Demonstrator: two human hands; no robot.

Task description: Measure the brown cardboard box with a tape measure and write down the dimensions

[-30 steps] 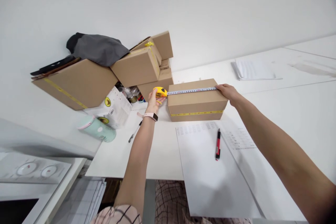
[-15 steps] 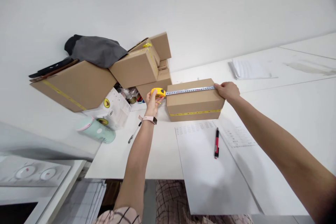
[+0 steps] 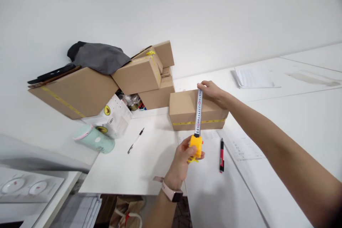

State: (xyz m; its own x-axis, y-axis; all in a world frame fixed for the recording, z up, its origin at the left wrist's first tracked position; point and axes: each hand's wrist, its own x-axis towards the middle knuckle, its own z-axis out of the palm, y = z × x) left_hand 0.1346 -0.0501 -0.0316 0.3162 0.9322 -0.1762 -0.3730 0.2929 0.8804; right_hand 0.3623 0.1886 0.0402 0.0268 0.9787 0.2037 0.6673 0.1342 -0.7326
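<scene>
My left hand (image 3: 184, 155) is closed around the yellow case of a tape measure (image 3: 196, 145), held above the papers in front of the box. The white blade runs from the case away from me, over the front of a brown cardboard box (image 3: 184, 108) and across its top. At the far top edge, my right hand (image 3: 210, 89) pinches the blade's end. The box lies flat on the table, with yellow printed tape along its front face. A red and black pen (image 3: 221, 155) rests on the printed paper sheets (image 3: 213, 185) to the right of the case.
Several cardboard boxes (image 3: 136, 74) are stacked at the back left, a grey cloth (image 3: 103, 57) on top. A mint-green pouch (image 3: 97, 139), a white carton with avocado pictures (image 3: 117, 114) and a black pen (image 3: 135, 140) are at left. A paper stack (image 3: 252, 77) lies at back right.
The tape measure has turned from along the box's length to across its width. My left hand moved right and nearer me with the case; my right hand moved left to the far edge.
</scene>
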